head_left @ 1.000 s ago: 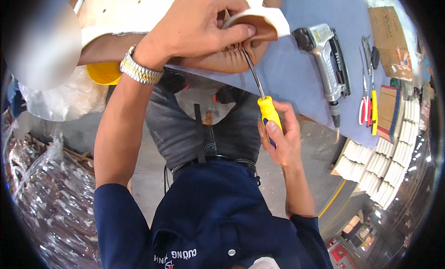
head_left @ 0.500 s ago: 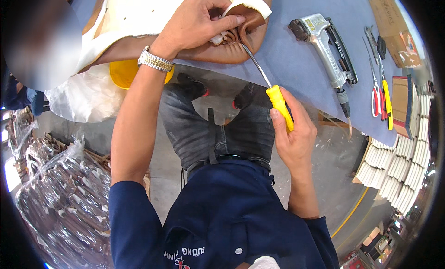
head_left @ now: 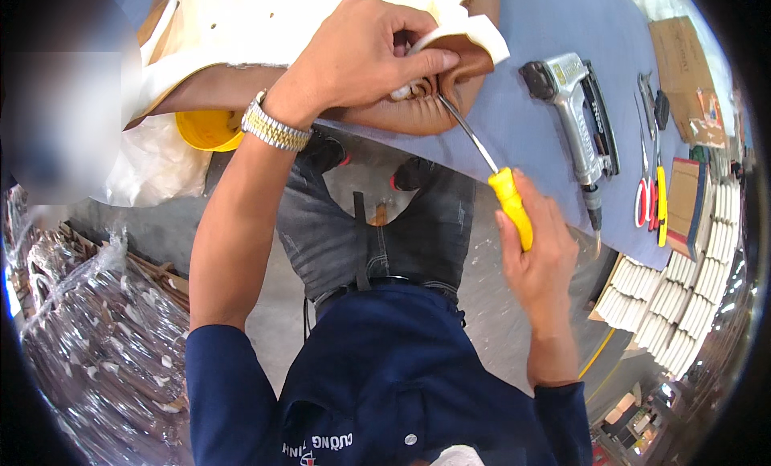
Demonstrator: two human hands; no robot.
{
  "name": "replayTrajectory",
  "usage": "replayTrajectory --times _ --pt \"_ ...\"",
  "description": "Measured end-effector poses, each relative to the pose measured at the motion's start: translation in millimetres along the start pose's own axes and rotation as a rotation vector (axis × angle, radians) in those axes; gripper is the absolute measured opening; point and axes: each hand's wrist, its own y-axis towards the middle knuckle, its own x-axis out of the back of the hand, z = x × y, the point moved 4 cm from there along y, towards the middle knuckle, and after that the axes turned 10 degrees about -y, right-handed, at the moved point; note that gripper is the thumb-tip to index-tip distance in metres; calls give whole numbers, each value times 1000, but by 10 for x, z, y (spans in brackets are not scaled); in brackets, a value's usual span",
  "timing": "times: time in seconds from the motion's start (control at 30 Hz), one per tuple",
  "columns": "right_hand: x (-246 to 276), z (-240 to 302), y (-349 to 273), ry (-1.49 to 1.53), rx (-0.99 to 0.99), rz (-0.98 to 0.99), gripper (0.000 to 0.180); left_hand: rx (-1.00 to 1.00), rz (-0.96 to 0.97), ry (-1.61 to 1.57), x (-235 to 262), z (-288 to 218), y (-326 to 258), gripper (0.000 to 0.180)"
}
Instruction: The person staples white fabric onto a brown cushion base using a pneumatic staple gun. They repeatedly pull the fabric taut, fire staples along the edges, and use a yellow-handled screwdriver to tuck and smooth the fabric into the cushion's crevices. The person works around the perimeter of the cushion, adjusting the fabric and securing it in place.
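A brown leather cover (head_left: 210,90) with a pale backing lies over an upholstered piece at the table's near edge. My left hand (head_left: 365,60) is closed on its folded-back flap (head_left: 474,52), thumb across the brown side and fingers partly hidden behind. Below that thumb the leather is bunched in tight pleats at the corner. My right hand (head_left: 540,245) is wrapped round the yellow handle of a screwdriver (head_left: 511,207). Its metal shaft slants up to the left, and the tip meets the gathered leather, where its very end is hidden.
On the blue-grey table (head_left: 530,157) to the right lie a staple gun (head_left: 574,116), scissors (head_left: 642,197) and a yellow-handled tool (head_left: 662,205). Cardboard boxes (head_left: 683,72) stand beyond. A yellow bucket (head_left: 205,131) is below the left side. Plastic-wrapped pieces (head_left: 104,345) fill the lower left.
Both hands, the screwdriver and the leather appear slightly lower and further right, as does the staple gun, so the view has shifted. The screwdriver tip remains at the pleats.
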Motion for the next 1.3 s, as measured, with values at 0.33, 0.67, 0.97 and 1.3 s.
replayTrajectory --times 0.33,0.67,0.97,1.3 --pt "-828 -23 -118 1317 -365 167 36 61 17 110 25 -113 56 34" --pt "-1006 49 -146 2054 -489 421 36 217 10 -41 38 -113 36 25" --pt "-896 -53 24 1434 27 94 45 237 -2 -98 18 -171 87 25" --pt "-695 -626 -954 1101 -816 66 37 165 -411 -633 277 55 -13 30"
